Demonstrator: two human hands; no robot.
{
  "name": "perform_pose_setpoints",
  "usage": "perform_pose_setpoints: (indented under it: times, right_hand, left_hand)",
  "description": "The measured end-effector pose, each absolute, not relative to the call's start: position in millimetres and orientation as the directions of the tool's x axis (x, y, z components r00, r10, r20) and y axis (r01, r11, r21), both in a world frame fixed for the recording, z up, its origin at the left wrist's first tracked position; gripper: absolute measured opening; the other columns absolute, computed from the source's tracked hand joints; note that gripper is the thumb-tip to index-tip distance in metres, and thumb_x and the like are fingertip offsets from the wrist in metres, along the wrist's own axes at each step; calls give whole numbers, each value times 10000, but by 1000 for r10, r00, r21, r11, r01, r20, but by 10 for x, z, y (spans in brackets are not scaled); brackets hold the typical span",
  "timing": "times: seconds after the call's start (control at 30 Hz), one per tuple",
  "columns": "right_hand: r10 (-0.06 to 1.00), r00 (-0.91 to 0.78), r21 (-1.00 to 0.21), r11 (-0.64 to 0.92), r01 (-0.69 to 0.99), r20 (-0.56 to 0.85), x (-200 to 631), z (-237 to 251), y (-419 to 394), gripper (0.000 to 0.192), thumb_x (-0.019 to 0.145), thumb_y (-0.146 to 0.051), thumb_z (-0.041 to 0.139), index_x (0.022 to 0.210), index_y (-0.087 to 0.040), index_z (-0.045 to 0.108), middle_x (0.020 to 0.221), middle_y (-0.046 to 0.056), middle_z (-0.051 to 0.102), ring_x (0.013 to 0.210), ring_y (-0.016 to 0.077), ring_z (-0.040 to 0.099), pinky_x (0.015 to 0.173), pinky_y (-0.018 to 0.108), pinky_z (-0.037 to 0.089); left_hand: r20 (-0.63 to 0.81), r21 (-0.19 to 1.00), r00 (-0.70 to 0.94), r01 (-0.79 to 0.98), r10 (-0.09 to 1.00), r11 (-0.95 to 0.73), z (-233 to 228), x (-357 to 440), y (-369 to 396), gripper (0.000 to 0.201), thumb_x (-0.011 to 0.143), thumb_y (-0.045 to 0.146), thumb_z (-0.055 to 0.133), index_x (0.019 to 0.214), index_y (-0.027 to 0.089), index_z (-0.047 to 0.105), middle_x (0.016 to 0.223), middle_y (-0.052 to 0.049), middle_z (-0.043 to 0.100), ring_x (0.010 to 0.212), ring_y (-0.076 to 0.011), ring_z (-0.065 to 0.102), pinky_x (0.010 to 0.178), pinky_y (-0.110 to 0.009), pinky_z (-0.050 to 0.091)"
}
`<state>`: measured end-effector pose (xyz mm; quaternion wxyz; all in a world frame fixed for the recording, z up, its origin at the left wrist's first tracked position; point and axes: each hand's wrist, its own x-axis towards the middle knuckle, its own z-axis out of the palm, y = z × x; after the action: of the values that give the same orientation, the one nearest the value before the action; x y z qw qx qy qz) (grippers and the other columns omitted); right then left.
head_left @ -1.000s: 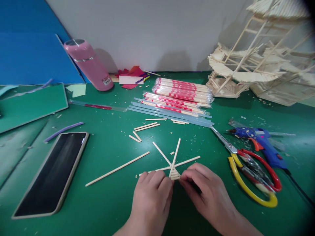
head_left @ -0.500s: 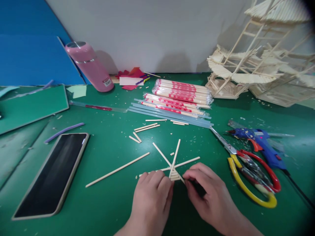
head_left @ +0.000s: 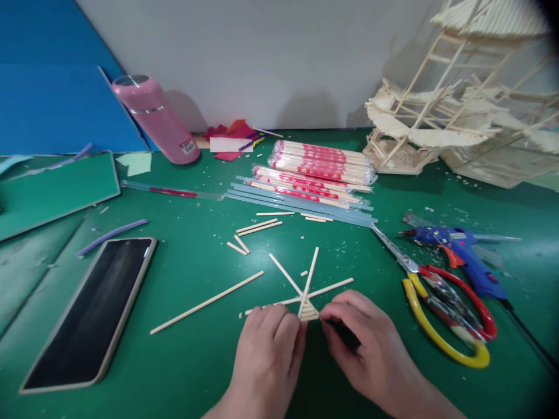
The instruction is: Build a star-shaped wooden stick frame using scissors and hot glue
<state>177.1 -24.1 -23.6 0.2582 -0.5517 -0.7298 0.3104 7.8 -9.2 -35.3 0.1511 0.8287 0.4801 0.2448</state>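
Resting low on the green table (head_left: 183, 372), the left hand (head_left: 268, 349) and the right hand (head_left: 371, 349) are seen from the head view, meeting at a small fan-shaped piece of sticks (head_left: 308, 302). The piece is laid flat on the table just ahead of the knuckles; its short cross slats are stacked at the narrow end, and long thin sticks are spread from it up and outward. The left hand's fingers are curled down with their tips pressed against the left side of the slats; whether anything is pinched underneath cannot be told. The right hand's thumb and forefinger are drawn together at the right edge of the slats, touching the piece, while the other fingers are folded under.

A single long stick (head_left: 207, 301) is laid aslant to the left of the piece, apart from it. A phone (head_left: 89, 311) is set face up further left. Short offcuts (head_left: 257, 227) are scattered beyond the piece, and behind them wrapped bundles of chopsticks (head_left: 321, 166) are stacked. Scissors with red and yellow handles (head_left: 441, 308) are placed just right of the right hand, beside a blue glue gun (head_left: 463, 256). A pink flask (head_left: 157, 119) is stood near the wall, and a large stick model (head_left: 458, 116) is set at the far right
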Motion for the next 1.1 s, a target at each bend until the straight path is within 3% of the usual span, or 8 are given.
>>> perform_pose_setpoints:
  times: [0.3, 0.53, 0.7, 0.8, 0.83, 0.93, 1.0, 1.1]
  right_hand:
    - [964, -262, -688, 218, 692, 42, 1749, -242, -226, 135, 798, -133, 454, 867, -202, 547, 809, 28, 536, 730, 158, 500, 622, 292, 420]
    - [961, -276, -669, 227, 708, 35, 1734, -236, -208, 128, 790, -131, 458, 847, -204, 547, 794, 28, 541, 728, 169, 500, 619, 305, 427]
    - [967, -240, -747, 223, 626, 87, 1757, -174, -229, 160, 789, -117, 465, 910, -198, 531, 852, 38, 542, 774, 154, 522, 664, 281, 455]
    - [975, -96, -700, 212, 681, 202, 1975, -89, -210, 172, 798, -169, 495, 960, -210, 531, 848, 36, 552, 754, 145, 538, 648, 262, 463]
    - [966, 2, -652, 173, 738, 259, 2108, -60, -196, 155, 796, -207, 513, 948, -215, 541, 825, 32, 558, 720, 145, 542, 627, 265, 463]
    - [870, 369, -513, -165, 842, 327, 2644, 4, -146, 200, 786, -334, 536, 936, -203, 557, 784, 41, 581, 642, 154, 554, 612, 298, 463]
    - [804, 492, -360, -373, 855, 335, 3023, 6, -121, 278, 739, -374, 573, 946, -190, 548, 845, 76, 602, 680, 185, 570, 572, 307, 459]
    - [817, 510, -260, -448, 855, 268, 3432, -57, -100, 351, 634, -342, 654, 892, -119, 569, 834, 160, 620, 664, 228, 584, 517, 327, 448]
  left_hand:
    - [286, 488, 427, 706, 858, -514, -355, 87, -82, 176, 840, 137, 419, 717, 178, 540, 648, -17, 543, 577, -152, 470, 538, -271, 342]
    - [278, 401, 512, 707, 813, -582, -361, 75, -63, 240, 861, 155, 377, 687, 181, 540, 617, -14, 544, 554, -155, 484, 530, -279, 361]
    - [278, 319, 616, 665, 737, -675, -334, 59, -14, 254, 861, 125, 358, 674, 173, 523, 601, -11, 531, 528, -146, 470, 524, -276, 365]
    - [296, 280, 642, 650, 707, -707, -330, 43, -3, 220, 851, 101, 373, 712, 167, 530, 615, -12, 535, 531, -142, 469, 528, -272, 371]
    - [294, 280, 644, 648, 706, -708, -332, 36, -6, 204, 847, 97, 380, 731, 164, 534, 625, -15, 538, 538, -143, 471, 532, -273, 376]
    - [273, 294, 655, 641, 705, -709, -345, 19, -31, 178, 834, 82, 399, 739, 158, 529, 641, -20, 535, 552, -146, 465, 543, -280, 386]
    - [272, 294, 668, 628, 693, -721, -353, 15, -52, 172, 827, 76, 405, 732, 157, 522, 642, -16, 526, 555, -146, 459, 554, -288, 392]
    - [272, 288, 687, 610, 674, -738, -347, 25, -74, 186, 827, 68, 385, 740, 160, 523, 654, -14, 521, 560, -143, 456, 575, -297, 399]
